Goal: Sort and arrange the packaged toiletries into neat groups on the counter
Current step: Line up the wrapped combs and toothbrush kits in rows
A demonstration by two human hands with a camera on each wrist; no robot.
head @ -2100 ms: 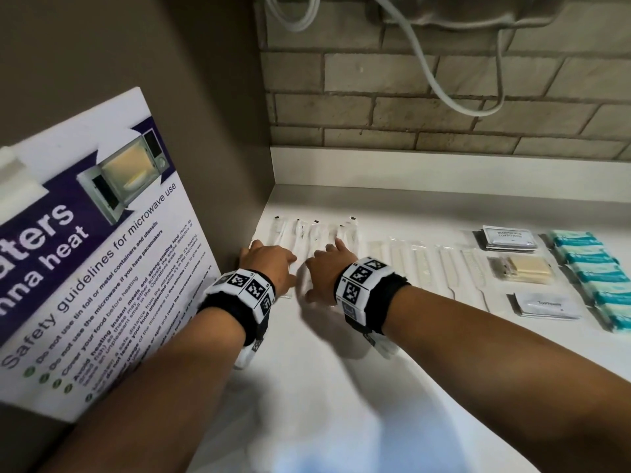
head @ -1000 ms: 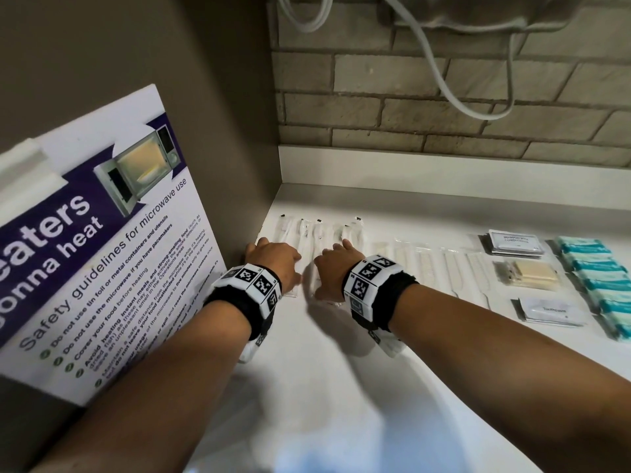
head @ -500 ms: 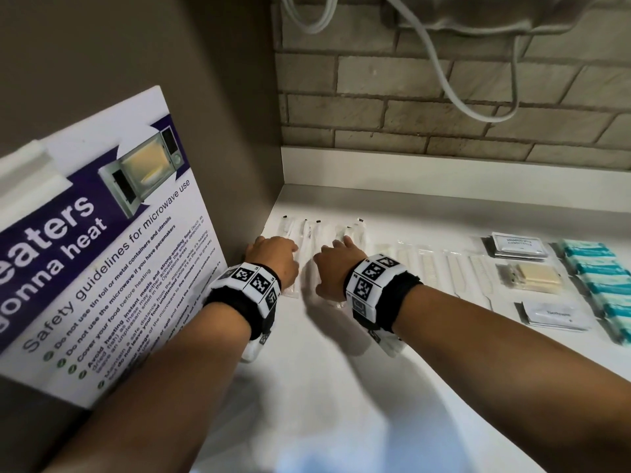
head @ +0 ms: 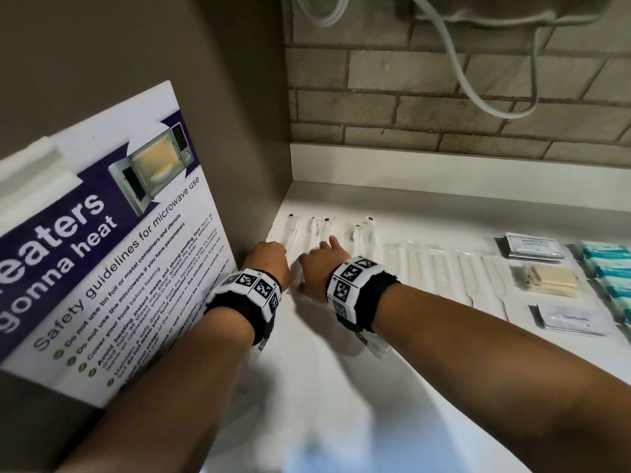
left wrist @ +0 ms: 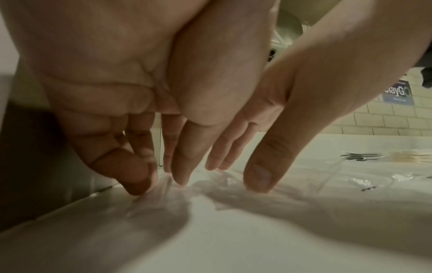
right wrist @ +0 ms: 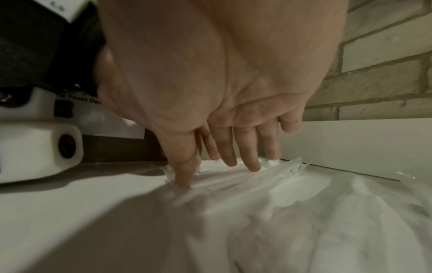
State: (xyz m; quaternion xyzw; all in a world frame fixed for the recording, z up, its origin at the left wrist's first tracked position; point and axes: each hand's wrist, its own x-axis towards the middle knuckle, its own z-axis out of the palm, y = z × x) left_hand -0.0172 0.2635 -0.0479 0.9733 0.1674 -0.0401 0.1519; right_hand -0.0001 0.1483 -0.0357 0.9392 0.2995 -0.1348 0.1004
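Note:
A row of long clear-wrapped packets (head: 355, 232) lies at the counter's back left corner. My left hand (head: 273, 249) rests on the row's left end, fingers straight, tips pressing the crinkled plastic (left wrist: 224, 188). Just to its right, my right hand (head: 324, 249) presses the same row with straight fingers (right wrist: 253, 166); its thumb (left wrist: 259, 175) shows in the left wrist view. Neither hand grips anything. Right of the row lie clear-wrapped combs (head: 444, 271), shampoo sachets (head: 532, 247), a beige bar packet (head: 553, 279), toothpaste sachets (head: 573, 319) and teal packets (head: 607, 268).
A brown side wall (head: 222, 97) with a leaning microwave safety poster (head: 112, 240) closes the left. A brick wall (head: 444, 107) with hanging white cables (head: 478, 97) and a white upstand (head: 444, 169) runs behind. Bare white counter (head: 324, 404) lies in front of the hands.
Both hands stay on the clear packets at the left corner, with only slight shifts of the fingers. The other groups have not moved.

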